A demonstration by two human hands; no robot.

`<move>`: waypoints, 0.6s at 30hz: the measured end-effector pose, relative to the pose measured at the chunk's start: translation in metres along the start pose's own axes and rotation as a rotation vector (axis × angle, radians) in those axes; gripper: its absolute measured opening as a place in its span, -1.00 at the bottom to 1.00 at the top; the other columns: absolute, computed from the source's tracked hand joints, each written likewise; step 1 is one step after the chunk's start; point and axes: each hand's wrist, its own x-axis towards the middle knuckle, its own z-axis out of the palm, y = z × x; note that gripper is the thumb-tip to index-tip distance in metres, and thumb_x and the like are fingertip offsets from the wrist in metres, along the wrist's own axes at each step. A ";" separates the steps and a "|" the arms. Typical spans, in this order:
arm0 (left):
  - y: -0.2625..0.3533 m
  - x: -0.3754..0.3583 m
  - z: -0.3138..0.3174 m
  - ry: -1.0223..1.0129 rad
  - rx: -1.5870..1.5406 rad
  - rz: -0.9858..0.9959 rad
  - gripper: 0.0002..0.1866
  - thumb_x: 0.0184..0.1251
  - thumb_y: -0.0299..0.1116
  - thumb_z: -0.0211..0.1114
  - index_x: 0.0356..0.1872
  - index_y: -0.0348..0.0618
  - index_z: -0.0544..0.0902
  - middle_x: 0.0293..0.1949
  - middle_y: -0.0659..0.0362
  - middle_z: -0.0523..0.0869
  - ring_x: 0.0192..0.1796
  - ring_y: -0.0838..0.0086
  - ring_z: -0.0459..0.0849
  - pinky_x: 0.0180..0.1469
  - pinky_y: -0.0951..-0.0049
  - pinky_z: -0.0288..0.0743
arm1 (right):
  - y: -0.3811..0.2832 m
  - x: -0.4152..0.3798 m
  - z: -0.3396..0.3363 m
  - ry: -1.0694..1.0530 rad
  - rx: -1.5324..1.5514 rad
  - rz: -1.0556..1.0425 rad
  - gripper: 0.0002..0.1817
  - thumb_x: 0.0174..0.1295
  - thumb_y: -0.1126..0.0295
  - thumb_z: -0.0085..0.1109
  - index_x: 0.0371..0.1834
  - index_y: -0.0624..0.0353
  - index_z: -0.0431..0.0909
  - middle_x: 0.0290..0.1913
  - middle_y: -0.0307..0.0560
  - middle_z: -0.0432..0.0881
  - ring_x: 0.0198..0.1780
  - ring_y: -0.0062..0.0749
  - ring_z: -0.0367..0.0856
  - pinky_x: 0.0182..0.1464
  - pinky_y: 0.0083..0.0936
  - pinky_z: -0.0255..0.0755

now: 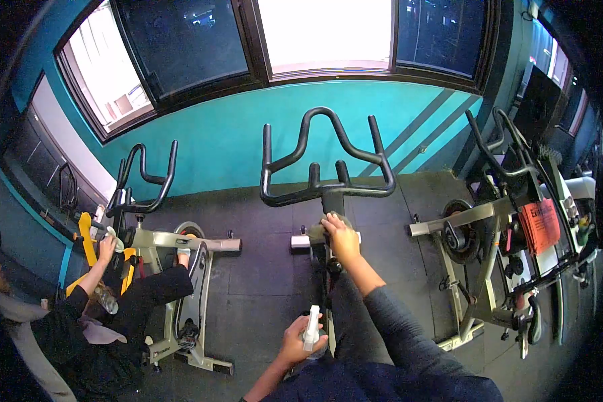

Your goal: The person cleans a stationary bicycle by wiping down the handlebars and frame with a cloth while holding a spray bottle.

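My left hand is wrapped round a spray bottle with a white trigger head, low in the view near my lap. Farther forward, my right hand presses a greyish cloth against the stem below the handlebars of the middle exercise bike. The black handlebars stand just beyond that hand. Much of the cloth is hidden under my fingers.
On the left a person in dark clothes holds a white cloth at another exercise bike. A third bike stands at the right, near an orange sheet. A teal wall with windows lies ahead.
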 end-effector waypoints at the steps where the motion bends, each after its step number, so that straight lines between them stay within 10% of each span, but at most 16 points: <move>1: -0.001 0.001 0.000 0.006 0.030 0.032 -0.41 -0.02 -0.42 0.45 0.11 -0.16 0.44 -0.19 0.19 0.63 -0.10 0.53 0.59 -0.03 0.45 0.48 | 0.005 0.009 0.007 0.021 -0.033 -0.011 -0.67 0.14 0.47 -0.04 -0.02 0.00 0.53 0.19 -0.12 0.46 0.19 -0.25 0.45 0.13 -0.38 0.41; 18: 0.020 0.002 -0.003 0.014 0.043 -0.022 -0.46 -0.01 -0.37 0.43 0.07 -0.20 0.49 -0.16 0.13 0.58 -0.13 0.43 0.65 -0.06 0.43 0.50 | 0.009 0.054 0.019 0.075 -0.026 0.044 -0.67 0.12 0.50 -0.04 -0.04 0.04 0.55 0.15 -0.03 0.48 0.17 -0.19 0.46 0.19 -0.38 0.37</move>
